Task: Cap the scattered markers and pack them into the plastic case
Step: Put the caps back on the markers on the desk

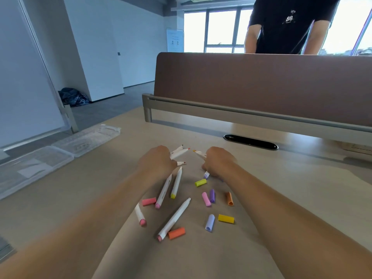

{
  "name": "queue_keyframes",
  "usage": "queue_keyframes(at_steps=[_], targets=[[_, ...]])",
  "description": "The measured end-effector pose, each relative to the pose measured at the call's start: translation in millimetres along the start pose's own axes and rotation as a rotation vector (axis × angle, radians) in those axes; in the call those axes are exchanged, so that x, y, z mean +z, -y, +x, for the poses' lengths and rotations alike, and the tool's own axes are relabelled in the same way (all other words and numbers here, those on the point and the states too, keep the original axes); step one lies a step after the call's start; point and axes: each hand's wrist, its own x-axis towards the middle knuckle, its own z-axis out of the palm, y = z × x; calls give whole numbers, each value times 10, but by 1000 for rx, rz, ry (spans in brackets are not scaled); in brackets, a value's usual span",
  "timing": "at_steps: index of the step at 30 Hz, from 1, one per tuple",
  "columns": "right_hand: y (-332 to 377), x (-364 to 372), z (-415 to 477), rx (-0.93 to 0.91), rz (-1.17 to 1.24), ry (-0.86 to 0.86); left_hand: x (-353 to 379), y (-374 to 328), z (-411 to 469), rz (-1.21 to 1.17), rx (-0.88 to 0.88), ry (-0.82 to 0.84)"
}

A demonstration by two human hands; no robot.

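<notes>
L hand (156,160) grips uncapped markers (179,152), R hand (218,161) grips orange-tip marker (198,153), case (60,157) far left

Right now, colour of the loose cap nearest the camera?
The cap is orange; head view.

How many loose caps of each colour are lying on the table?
Pink caps: 2
Purple caps: 2
Orange caps: 2
Yellow caps: 2
Total: 8 loose caps
</notes>
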Motion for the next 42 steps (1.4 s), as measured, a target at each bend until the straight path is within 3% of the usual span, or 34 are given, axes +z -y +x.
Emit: queue_keyframes(at_steps=[9,14,17,30,34,39,42], targets=[[180,-29,-83,23,-37,15,-68,87,-130,21,-113,120],[203,-105,-97,63,259,-63,-155,75,-313,86,-83,202],[269,-180,-204,106,440,-14,-172,73,-398,125,-61,214],[369,-112,-381,182,656,22,-152,-124,-517,136,-64,348],[424,-113,-366,199,746,27,-182,-28,-544,20,-110,343],[557,-120,-430,182,649,93,-374,107,-546,-128,-181,255],[695,-15,-504,68,428,91,-461,231,-544,-179,-205,185]])
